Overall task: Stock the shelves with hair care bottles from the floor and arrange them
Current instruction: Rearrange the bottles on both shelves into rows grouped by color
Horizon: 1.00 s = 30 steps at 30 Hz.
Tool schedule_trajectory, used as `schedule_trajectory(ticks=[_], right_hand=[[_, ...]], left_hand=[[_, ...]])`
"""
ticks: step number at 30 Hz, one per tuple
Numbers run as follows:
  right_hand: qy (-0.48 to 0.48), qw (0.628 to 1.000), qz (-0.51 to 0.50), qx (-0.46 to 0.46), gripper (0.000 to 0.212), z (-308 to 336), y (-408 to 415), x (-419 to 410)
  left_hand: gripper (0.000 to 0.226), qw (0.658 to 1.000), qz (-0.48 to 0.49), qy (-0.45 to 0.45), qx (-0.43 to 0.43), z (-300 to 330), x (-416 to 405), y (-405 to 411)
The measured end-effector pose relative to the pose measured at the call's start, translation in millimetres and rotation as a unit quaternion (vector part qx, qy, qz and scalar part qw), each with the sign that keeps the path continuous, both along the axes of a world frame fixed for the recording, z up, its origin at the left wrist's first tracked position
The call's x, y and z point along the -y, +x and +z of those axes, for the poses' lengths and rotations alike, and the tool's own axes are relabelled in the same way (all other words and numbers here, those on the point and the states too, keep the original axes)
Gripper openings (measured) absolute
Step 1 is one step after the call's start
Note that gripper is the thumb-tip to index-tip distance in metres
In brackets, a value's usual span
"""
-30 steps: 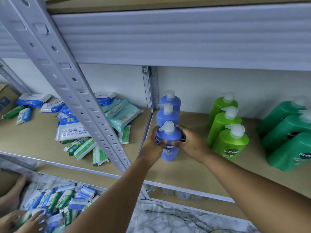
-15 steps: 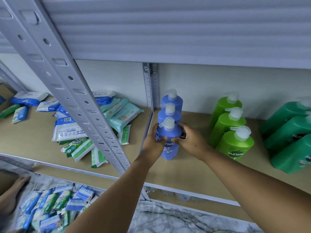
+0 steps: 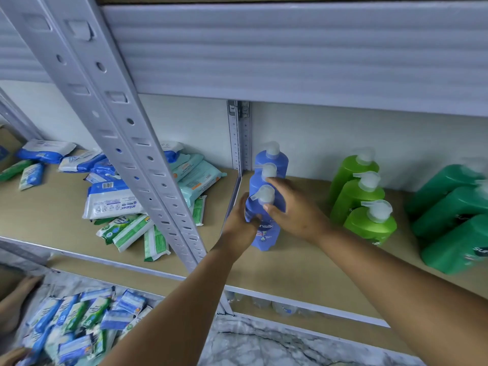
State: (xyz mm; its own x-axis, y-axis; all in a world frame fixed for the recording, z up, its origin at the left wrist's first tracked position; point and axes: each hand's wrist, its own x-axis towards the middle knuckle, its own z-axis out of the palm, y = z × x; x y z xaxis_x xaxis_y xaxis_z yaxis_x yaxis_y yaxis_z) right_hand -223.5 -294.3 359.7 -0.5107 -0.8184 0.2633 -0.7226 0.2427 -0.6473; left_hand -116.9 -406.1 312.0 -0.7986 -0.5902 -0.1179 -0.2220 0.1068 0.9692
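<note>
Three blue pump bottles stand in a row at the left end of the shelf board (image 3: 290,262), by the rear post. My left hand (image 3: 239,223) grips the left side of the front blue bottle (image 3: 264,235). My right hand (image 3: 295,210) holds its right shoulder, thumb in front of the pump and fingers reaching behind, near the pump of the middle blue bottle (image 3: 256,182). The back blue bottle (image 3: 274,159) stands free. To the right stand a row of light green bottles (image 3: 368,224) and a leaning row of dark green bottles (image 3: 458,245), both untouched.
A perforated grey upright (image 3: 137,159) crosses in front of the shelf. Wipe packs (image 3: 113,204) lie scattered on the left shelf bay. More packs (image 3: 79,320) sit on the marble floor, where another person's hand (image 3: 23,289) shows. The upper shelf beam (image 3: 290,56) hangs low overhead.
My right hand slid up from the front blue bottle's body to its shoulder and pump. My left hand kept its grip. The view moved closer.
</note>
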Motion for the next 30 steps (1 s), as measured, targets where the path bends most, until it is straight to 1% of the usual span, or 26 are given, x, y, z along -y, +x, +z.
schedule_trajectory(ticks=[1, 3, 6, 10, 13, 16, 19, 21, 22, 26, 30], right_hand=[[0.015, 1.000, 0.012, -0.023, 0.048, 5, 0, 5], [0.061, 0.997, 0.021, -0.039, 0.046, 15, -1, 12], [0.128, 0.990, 0.029, -0.059, 0.033, 22, -7, 19], [0.160, 0.983, 0.027, -0.081, 0.031, 23, -9, 22], [0.163, 0.981, 0.000, -0.100, 0.031, 22, -7, 25], [0.159, 0.981, -0.033, -0.107, 0.032, 22, -3, 28], [0.139, 0.986, -0.043, -0.084, 0.034, 20, 0, 28], [0.121, 0.990, -0.053, -0.054, 0.044, 19, 0, 25], [0.115, 0.991, -0.057, -0.046, 0.045, 18, 0, 24], [0.116, 0.990, -0.060, -0.046, 0.032, 17, -1, 22], [0.122, 0.988, -0.073, -0.059, 0.031, 19, -1, 24]], left_hand=[[0.049, 1.000, 0.006, 0.001, 0.012, -2, 1, -1], [0.050, 1.000, 0.018, 0.006, 0.020, -4, 0, -2], [0.047, 0.999, 0.023, 0.012, 0.020, -4, -1, -3], [0.048, 0.999, 0.024, 0.011, 0.023, -6, 1, -4], [0.047, 0.999, 0.025, 0.005, 0.032, -5, 1, -3], [0.046, 0.999, 0.022, 0.014, 0.021, -5, 1, -3], [0.047, 1.000, 0.023, 0.014, 0.016, -8, 2, -2], [0.048, 0.999, 0.023, 0.038, 0.002, -6, 0, 0], [0.048, 0.998, 0.020, 0.052, -0.008, -6, 0, 0], [0.047, 0.997, 0.019, 0.069, -0.032, -7, -1, -1], [0.044, 0.998, 0.029, 0.057, -0.021, -8, 1, -3]])
